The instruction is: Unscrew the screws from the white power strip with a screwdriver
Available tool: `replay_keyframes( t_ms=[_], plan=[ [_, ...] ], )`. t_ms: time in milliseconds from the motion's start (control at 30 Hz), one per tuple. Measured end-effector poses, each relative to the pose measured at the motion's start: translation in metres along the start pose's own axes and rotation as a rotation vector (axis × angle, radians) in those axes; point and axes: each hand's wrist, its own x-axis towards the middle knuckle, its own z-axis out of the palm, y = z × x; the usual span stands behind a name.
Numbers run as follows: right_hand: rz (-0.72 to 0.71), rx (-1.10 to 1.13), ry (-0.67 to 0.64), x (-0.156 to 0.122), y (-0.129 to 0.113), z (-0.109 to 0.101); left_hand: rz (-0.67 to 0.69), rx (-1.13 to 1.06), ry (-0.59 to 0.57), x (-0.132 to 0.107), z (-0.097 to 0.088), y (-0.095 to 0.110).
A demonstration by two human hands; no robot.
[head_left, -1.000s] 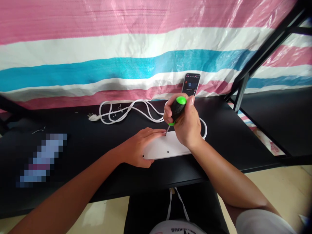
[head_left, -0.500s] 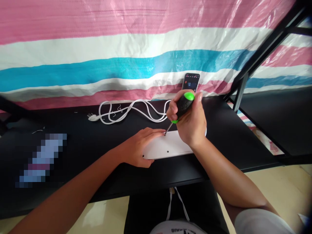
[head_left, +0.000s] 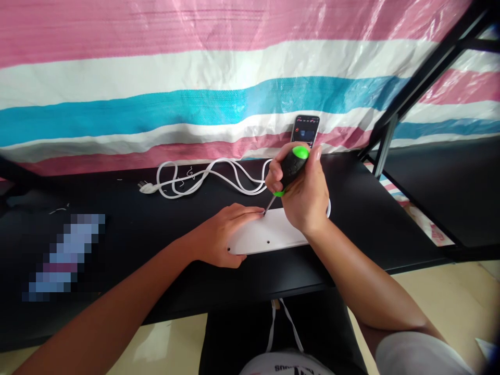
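the screwdriver leans further right than a second ago, the right hand wrapped round it; the left hand pinches the white strip on the black table. seemingly light, stiff, slick, it suits an edge hold.

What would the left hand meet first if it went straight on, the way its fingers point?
Probably the screwdriver shaft: the left hand has its fingers reaching almost to it along the white strip's far edge. Any gap or contact is unclear.
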Motion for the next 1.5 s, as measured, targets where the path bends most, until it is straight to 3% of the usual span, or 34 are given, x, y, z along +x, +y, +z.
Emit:
replay_keyframes(
  t_ms=[233, 533, 1500],
  plan=[
    [0.013, 0.026, -0.015, 0.0018, 0.0055, -0.0009, 0.012, 0.016, 0.002, 0.0006, 0.0009, -0.0013],
    [0.014, 0.003, 0.077, 0.0055, -0.0045, -0.0019, 0.009, 0.024, -0.015, -0.0006, -0.0001, -0.0007],
    [-0.024, 0.061, 0.084, 0.0012, 0.0009, 0.0001, -0.034, 0.036, -0.043, 0.0003, -0.0012, 0.0013]
  ],
)
